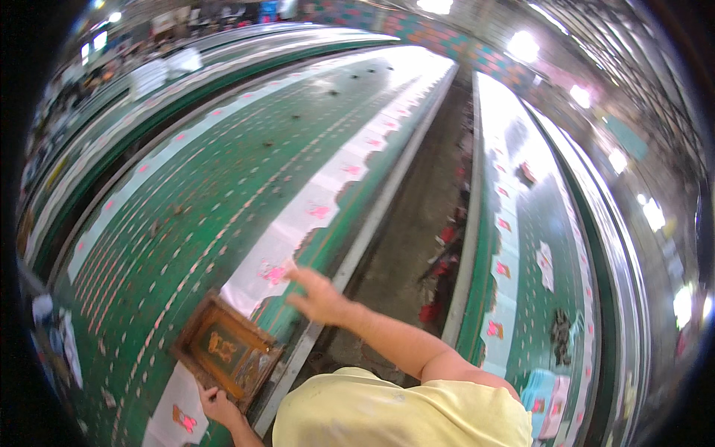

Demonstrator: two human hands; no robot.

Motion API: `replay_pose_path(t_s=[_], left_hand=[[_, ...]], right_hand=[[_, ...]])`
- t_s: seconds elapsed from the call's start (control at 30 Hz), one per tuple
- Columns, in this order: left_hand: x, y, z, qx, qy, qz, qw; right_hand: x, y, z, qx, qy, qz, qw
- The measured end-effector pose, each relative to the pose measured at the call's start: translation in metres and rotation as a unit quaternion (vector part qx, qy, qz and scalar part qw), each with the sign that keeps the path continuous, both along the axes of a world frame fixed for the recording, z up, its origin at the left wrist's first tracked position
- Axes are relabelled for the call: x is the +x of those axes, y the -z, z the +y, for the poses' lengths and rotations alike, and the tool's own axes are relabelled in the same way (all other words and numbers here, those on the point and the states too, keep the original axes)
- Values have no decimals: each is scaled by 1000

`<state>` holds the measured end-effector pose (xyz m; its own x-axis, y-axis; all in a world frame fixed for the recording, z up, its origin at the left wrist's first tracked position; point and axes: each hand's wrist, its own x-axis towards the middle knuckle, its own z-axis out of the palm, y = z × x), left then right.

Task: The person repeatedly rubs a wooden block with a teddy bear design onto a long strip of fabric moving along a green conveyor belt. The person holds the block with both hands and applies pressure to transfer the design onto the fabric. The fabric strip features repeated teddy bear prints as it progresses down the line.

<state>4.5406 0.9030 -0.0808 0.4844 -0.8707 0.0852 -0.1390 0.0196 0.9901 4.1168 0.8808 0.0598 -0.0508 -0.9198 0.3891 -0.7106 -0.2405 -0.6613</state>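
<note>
A wooden screen-printing frame [225,352], with a small animal figure on its mesh, sits tilted over the strip of white cloth pieces on the long green table. My left hand [217,409] grips the frame's near left edge. Beyond the frame, my right hand [319,296] is stretched over the table's right edge with its fingers apart, and nothing shows in it. Its fingertips are close to a pink print on a white cloth piece [251,284]; whether they touch is unclear. Nearest me, another white cloth piece [165,422] bears a pink and brown print.
The green table [223,216] runs far ahead, with a pale printed strip [134,182] along its left side. A dark aisle [406,216] separates it from a second table [521,313] at right, where blue and pink cloths [544,398] lie. Further tables stand at left.
</note>
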Motion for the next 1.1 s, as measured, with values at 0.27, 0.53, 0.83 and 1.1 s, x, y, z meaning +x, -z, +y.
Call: replay_pose_path(t_s=[0.27,0.53,0.83,1.1], left_hand=[[-2,-41,12,138,-14,-77,987],[-13,-54,12,138,7,-107,985],[32,26,-1,70,13,-76,995],[12,1,7,22,27,66,997]], right_hand=[[-276,-159,146,-308,392,-384,777],[-375,-323,303,-287,517,-261,763],[-329,-273,212,-241,448,-221,832],[-153,-29,95,61,165,-120,977]])
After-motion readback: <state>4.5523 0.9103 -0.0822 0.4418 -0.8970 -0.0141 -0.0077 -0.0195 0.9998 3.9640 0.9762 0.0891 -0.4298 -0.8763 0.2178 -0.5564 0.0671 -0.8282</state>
